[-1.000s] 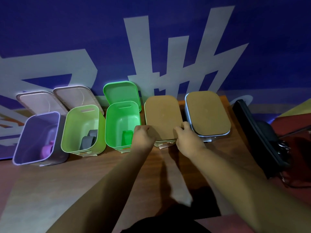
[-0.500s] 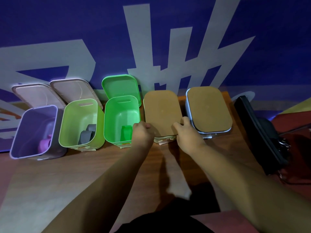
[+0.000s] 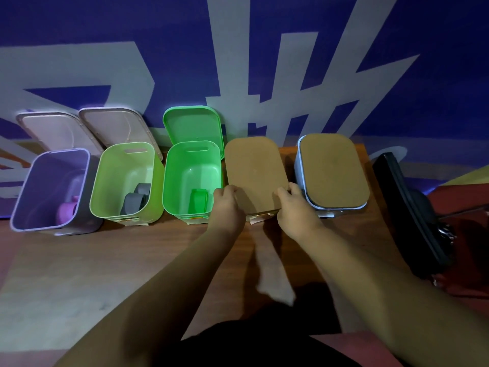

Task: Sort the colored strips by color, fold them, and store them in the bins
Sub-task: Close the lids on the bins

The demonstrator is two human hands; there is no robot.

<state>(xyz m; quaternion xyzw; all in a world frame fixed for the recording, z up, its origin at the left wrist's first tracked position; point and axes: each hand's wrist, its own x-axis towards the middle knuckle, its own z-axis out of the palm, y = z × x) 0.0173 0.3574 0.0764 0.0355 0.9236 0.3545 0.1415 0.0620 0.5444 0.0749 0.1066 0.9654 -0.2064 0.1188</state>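
Strips [image 3: 199, 201] lie folded in three open bins [image 3: 194, 143], while the left hand [image 3: 226, 205] and right hand [image 3: 296, 207] each curl over a near corner of the brown lid [image 3: 255, 168] on the fourth bin [image 3: 262, 215]; work both corners evenly so it moves level without shoving the bin.

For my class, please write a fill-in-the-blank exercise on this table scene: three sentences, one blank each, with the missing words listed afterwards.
1. The left hand and the right hand both grip the near edge of the brown lid, which sits on the ____ bin from the left.
2. The strips lying in the light green bin are ____ in colour.
3. Of the five bins in the row, ____ stand open.

Missing words: fourth; grey; three.
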